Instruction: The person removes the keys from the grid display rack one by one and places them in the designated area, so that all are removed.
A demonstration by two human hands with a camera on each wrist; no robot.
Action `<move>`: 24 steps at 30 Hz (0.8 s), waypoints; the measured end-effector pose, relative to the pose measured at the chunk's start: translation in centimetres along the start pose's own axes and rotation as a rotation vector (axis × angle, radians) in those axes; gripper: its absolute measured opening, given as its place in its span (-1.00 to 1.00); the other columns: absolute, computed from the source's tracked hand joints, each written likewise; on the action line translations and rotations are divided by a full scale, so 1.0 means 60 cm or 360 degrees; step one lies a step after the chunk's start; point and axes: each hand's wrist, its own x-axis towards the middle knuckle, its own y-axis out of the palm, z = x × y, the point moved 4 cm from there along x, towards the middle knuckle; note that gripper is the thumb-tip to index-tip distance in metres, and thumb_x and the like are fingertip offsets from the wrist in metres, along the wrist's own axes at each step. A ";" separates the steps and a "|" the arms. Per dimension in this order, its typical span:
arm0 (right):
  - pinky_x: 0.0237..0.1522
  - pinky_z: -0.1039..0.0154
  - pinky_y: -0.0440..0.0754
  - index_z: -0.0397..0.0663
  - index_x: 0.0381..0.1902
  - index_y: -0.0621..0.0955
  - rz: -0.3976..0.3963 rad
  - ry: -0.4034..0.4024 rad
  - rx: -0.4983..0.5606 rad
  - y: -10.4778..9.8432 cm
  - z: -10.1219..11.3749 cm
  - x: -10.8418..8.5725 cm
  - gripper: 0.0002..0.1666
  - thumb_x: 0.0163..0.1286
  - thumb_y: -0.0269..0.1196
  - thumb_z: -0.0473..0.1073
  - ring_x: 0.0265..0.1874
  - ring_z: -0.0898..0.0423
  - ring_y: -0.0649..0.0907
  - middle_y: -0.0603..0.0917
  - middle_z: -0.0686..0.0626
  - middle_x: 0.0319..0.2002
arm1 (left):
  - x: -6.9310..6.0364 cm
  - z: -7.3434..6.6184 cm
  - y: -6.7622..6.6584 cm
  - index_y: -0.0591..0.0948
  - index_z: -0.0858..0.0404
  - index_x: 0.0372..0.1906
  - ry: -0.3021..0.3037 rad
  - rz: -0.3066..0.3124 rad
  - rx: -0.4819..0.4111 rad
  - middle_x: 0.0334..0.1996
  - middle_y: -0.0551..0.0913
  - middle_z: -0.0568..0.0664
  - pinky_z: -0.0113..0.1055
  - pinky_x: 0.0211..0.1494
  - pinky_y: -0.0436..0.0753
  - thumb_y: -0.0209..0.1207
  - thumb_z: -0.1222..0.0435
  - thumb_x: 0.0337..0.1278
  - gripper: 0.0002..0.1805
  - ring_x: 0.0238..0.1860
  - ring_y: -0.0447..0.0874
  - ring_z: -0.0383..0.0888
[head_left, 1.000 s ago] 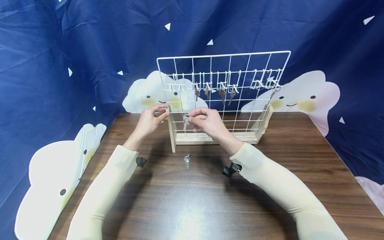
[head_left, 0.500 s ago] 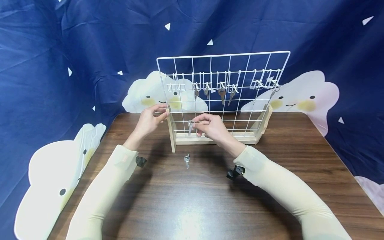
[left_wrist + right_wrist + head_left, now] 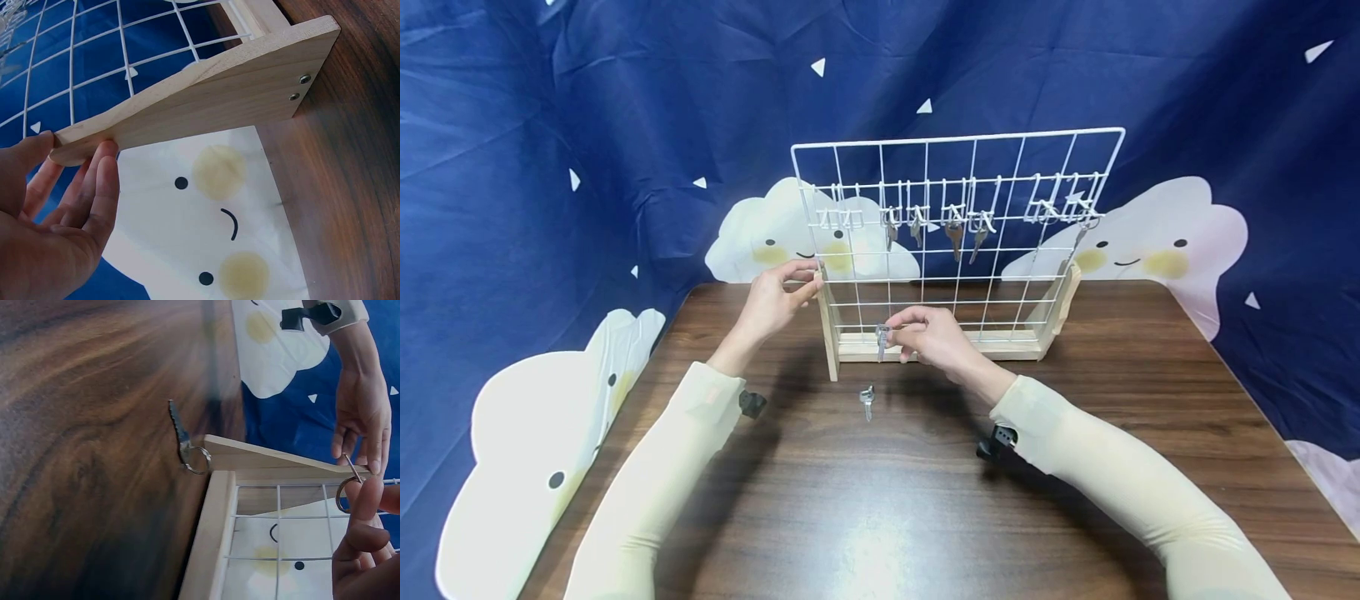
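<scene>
counter (image 3: 880,483): dark brown, wavy wood grain, white glare patch
wire grid (image 3: 957,278): white, open squares
side panel (image 3: 206,103): pale blond wood, faint grain
held key (image 3: 882,342): silvery from where I'm standing
counter key (image 3: 868,404): silvery
mid-grid hung key (image 3: 955,239): coppery brown
backdrop (image 3: 647,100): navy blue, small white triangles
cloud print (image 3: 535,408): white, black eyes, yellow cheeks
sleeves (image 3: 662,462): plain cream
wrist cameras (image 3: 752,405): black

Bright light left a white glare on the desk (image 3: 805,500) and soft shadows beside both sleeves (image 3: 677,450); wrist views appeared dimmer.
</scene>
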 end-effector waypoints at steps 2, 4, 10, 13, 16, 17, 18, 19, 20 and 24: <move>-0.77 0.47 0.26 -0.18 -0.04 0.64 0.0007 0.0028 0.0025 0.001 -0.007 0.000 -0.71 0.29 0.34 -0.23 -0.67 0.22 0.62 0.80 0.06 -0.44 | 0.000 0.000 0.000 0.63 0.24 0.16 0.0002 -0.0002 0.0014 0.01 0.73 0.27 -0.38 -0.22 0.81 0.30 0.23 0.28 -0.61 -0.07 0.80 0.16; -0.77 0.47 0.25 -0.18 -0.04 0.64 0.0010 0.0052 0.0021 0.002 -0.013 0.001 -0.71 0.29 0.34 -0.22 -0.67 0.22 0.61 0.80 0.07 -0.45 | -0.001 0.000 0.000 0.63 0.24 0.16 0.0004 0.0000 0.0015 0.02 0.73 0.27 -0.37 -0.21 0.81 0.30 0.23 0.28 -0.61 -0.07 0.80 0.16; -0.74 0.46 0.25 -0.15 -0.05 0.64 0.0010 0.0105 -0.0022 0.001 -0.030 0.004 -0.71 0.26 0.33 -0.23 -0.63 0.21 0.62 0.81 0.09 -0.42 | 0.000 0.000 0.000 0.63 0.24 0.17 0.0003 0.0005 -0.0003 0.02 0.73 0.28 -0.39 -0.22 0.81 0.31 0.23 0.27 -0.61 -0.07 0.80 0.18; -0.75 0.46 0.24 -0.17 -0.04 0.64 0.0023 0.0117 -0.0032 0.001 -0.037 0.005 -0.70 0.27 0.33 -0.22 -0.64 0.21 0.62 0.81 0.05 -0.42 | 0.000 0.000 -0.001 0.63 0.24 0.17 0.0002 0.0005 -0.0011 0.01 0.73 0.28 -0.41 -0.23 0.80 0.31 0.23 0.27 -0.61 -0.07 0.80 0.18; -0.77 0.47 0.23 -0.18 -0.06 0.64 0.0035 0.0121 -0.0048 0.003 -0.046 0.006 -0.72 0.28 0.32 -0.23 -0.66 0.22 0.62 0.81 0.04 -0.43 | 0.000 -0.001 -0.001 0.63 0.25 0.16 0.0005 0.0005 -0.0018 0.01 0.73 0.28 -0.42 -0.24 0.80 0.31 0.24 0.27 -0.61 -0.07 0.79 0.19; -0.77 0.47 0.22 -0.18 -0.06 0.64 0.0040 0.0124 -0.0051 0.005 -0.049 0.005 -0.73 0.28 0.30 -0.24 -0.67 0.23 0.62 0.81 0.03 -0.43 | 0.000 -0.001 0.000 0.63 0.25 0.16 0.0008 0.0006 -0.0018 0.01 0.73 0.29 -0.42 -0.25 0.80 0.31 0.24 0.27 -0.61 -0.08 0.80 0.19; -0.77 0.47 0.23 -0.18 -0.07 0.64 0.0044 0.0128 -0.0055 0.006 -0.053 0.006 -0.74 0.28 0.29 -0.25 -0.68 0.23 0.62 0.81 0.03 -0.44 | 0.000 -0.001 0.000 0.63 0.25 0.16 0.0010 0.0007 -0.0015 0.01 0.73 0.28 -0.43 -0.25 0.80 0.31 0.24 0.27 -0.61 -0.09 0.80 0.18; -0.77 0.47 0.23 -0.18 -0.07 0.64 0.0048 0.0132 -0.0058 0.007 -0.056 0.005 -0.74 0.27 0.28 -0.27 -0.68 0.23 0.62 0.81 0.03 -0.44 | 0.000 -0.001 0.000 0.63 0.25 0.16 0.0012 0.0007 -0.0012 0.01 0.73 0.28 -0.43 -0.25 0.80 0.30 0.24 0.27 -0.61 -0.09 0.80 0.18; -0.77 0.47 0.22 -0.18 -0.07 0.64 0.0054 0.0137 -0.0059 0.008 -0.060 0.005 -0.74 0.27 0.27 -0.28 -0.68 0.23 0.62 0.81 0.03 -0.44 | 0.000 -0.001 0.000 0.63 0.25 0.17 0.0015 0.0007 -0.0009 0.01 0.73 0.28 -0.43 -0.26 0.80 0.30 0.25 0.28 -0.61 -0.10 0.80 0.18; -0.76 0.47 0.23 -0.15 -0.07 0.64 0.0076 0.0169 -0.0080 0.012 -0.072 0.006 -0.75 0.27 0.28 -0.29 -0.68 0.24 0.62 0.82 -0.01 -0.39 | 0.000 -0.001 0.001 0.63 0.26 0.16 0.0017 0.0005 -0.0013 0.01 0.73 0.28 -0.43 -0.26 0.80 0.30 0.26 0.28 -0.61 -0.10 0.80 0.19</move>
